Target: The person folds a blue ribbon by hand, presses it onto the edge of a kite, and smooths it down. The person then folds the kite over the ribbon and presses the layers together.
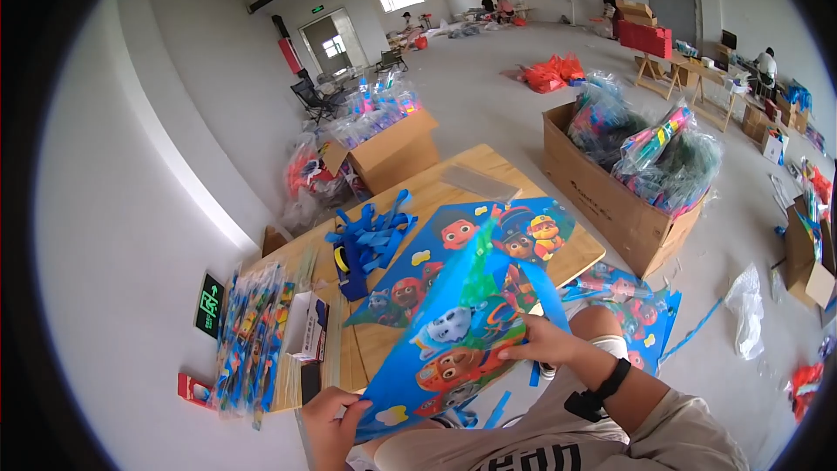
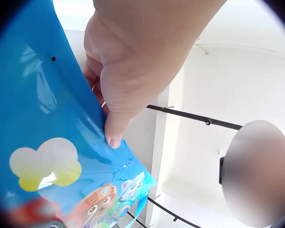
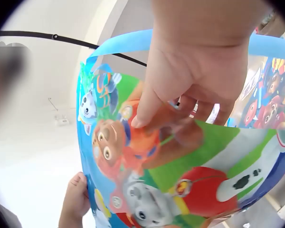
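A glossy blue kite sheet [image 1: 453,344] printed with cartoon puppies is held up over the person's lap, tilted at the table's near edge. My left hand [image 1: 331,423] pinches its lower left corner, with the thumb [image 2: 115,140] on the printed face and the other fingers behind. At the sheet's right edge, my right hand [image 1: 549,340] grips it, thumb in front and fingers partly hidden behind the film. A light blue strip [image 3: 123,43] runs from the sheet behind the right wrist. Beneath it, similar printed sheets [image 1: 458,231] lie flat on the wooden table [image 1: 571,249].
Blue ribbons [image 1: 375,231] and a tape dispenser [image 1: 350,275] lie on the table's left. Packaged bundles [image 1: 253,340] and a small white box [image 1: 309,327] are nearer. Cardboard boxes [image 1: 602,196] of wrapped goods stand beyond; more printed sheets [image 1: 632,314] lie right of the legs.
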A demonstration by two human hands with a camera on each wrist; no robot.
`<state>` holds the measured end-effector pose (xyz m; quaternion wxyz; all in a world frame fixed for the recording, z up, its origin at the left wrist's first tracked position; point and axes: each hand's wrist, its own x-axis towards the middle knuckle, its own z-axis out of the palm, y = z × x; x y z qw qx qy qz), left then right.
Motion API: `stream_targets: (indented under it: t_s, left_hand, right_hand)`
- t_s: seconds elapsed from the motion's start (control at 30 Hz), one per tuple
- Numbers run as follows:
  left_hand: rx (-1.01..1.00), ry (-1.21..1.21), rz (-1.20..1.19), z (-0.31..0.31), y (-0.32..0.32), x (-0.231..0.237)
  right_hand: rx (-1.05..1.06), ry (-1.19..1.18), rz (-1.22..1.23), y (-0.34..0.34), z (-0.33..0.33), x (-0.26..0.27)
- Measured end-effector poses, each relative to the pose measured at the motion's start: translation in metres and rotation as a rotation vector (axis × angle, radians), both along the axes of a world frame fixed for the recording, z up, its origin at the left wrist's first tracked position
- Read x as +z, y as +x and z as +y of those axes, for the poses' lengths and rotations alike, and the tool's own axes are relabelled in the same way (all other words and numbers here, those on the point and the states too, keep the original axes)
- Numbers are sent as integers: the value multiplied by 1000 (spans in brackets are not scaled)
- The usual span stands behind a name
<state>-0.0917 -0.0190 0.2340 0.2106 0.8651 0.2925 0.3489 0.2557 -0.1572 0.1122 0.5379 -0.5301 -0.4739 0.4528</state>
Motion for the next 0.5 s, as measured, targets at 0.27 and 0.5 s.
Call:
stream_targets:
  t_s: [0.27, 0.5]
  left_hand:
    - [69, -162, -89, 46, 5, -13]
    - [85, -18, -83, 38, 4, 14]
  right_hand:
    - [259, -46, 161, 22, 14, -26]
    - [217, -277, -229, 27, 15, -55]
